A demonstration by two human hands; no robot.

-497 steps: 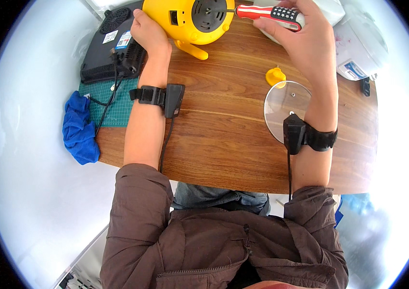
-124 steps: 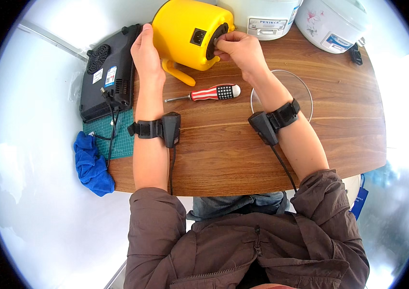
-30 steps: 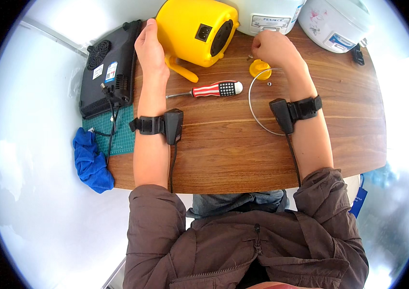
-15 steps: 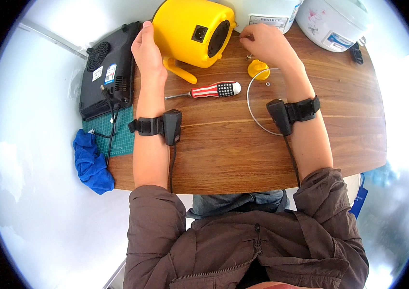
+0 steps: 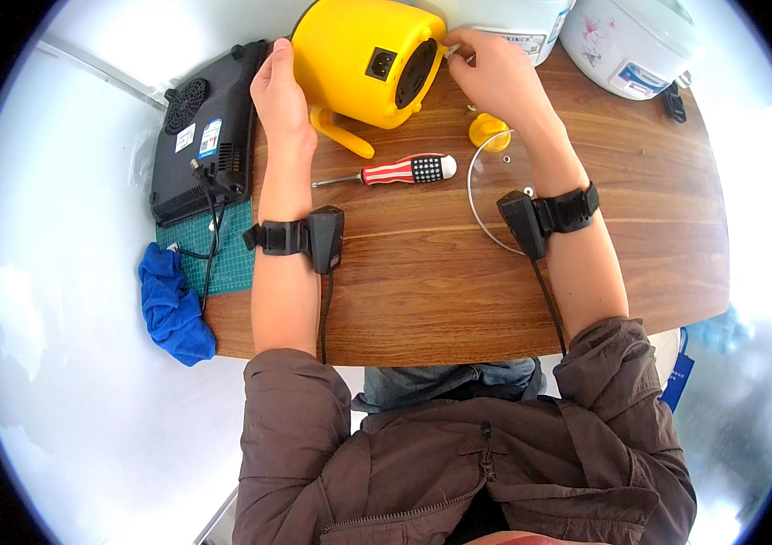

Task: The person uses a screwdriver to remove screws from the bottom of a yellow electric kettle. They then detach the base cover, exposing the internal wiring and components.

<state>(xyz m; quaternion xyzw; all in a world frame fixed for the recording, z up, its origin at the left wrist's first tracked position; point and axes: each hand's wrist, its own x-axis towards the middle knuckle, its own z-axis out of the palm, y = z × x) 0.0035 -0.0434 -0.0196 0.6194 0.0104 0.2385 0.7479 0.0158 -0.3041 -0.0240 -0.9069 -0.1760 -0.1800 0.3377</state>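
Note:
A yellow electric pot lies on its side at the far middle of the table. Its dark round base and black power socket face toward the right and me. My left hand is closed against the pot's left side, its fingers partly hidden. At the right rim of the base, my right hand pinches with thumb and index finger; a small pale bit shows at the fingertips, too small to name. Nearer to me lies a screwdriver with a red, white and black handle. A clear round lid with a yellow knob rests under my right forearm.
A black appliance with a fan grille lies at the left, partly on a green cutting mat, beside a blue cloth. Two white cookers stand at the back right. Small metal parts lie near the knob.
My right hand has moved up and left to the rim of the pot's base. The pot has shifted slightly to the right; my left hand stays at its side.

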